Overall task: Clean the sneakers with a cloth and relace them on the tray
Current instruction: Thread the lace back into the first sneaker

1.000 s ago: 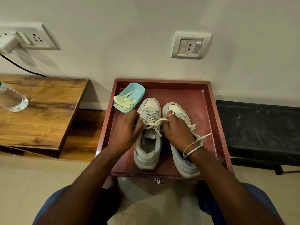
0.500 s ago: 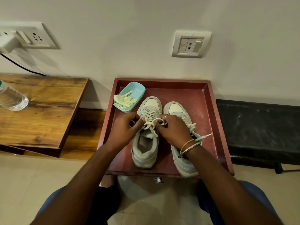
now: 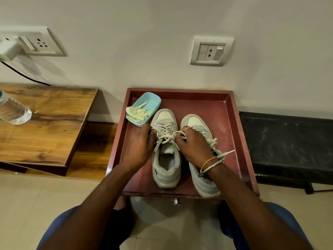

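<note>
Two pale grey sneakers stand side by side, toes toward the wall, on a dark red tray (image 3: 232, 134). My left hand (image 3: 138, 147) pinches the white lace (image 3: 168, 138) at the left side of the left sneaker (image 3: 166, 165). My right hand (image 3: 193, 144), with bangles at the wrist, grips the lace's other end above the tongue and covers the middle of the right sneaker (image 3: 203, 181). That shoe's loose lace end (image 3: 226, 153) lies on the tray. A pale yellow cloth (image 3: 137, 113) rests in a light blue dish (image 3: 152, 102) at the tray's back left corner.
A wooden table (image 3: 45, 123) stands to the left with a plastic water bottle (image 3: 13, 110) on it. A black bench (image 3: 288, 145) lies to the right. Wall sockets (image 3: 210, 51) sit above, one with a plugged charger (image 3: 8, 49). My knees are below the tray.
The left sneaker shifted slightly toward the wall and left. Both hands stayed on its lace, with the right hand pulling the lace a little to the right again.
</note>
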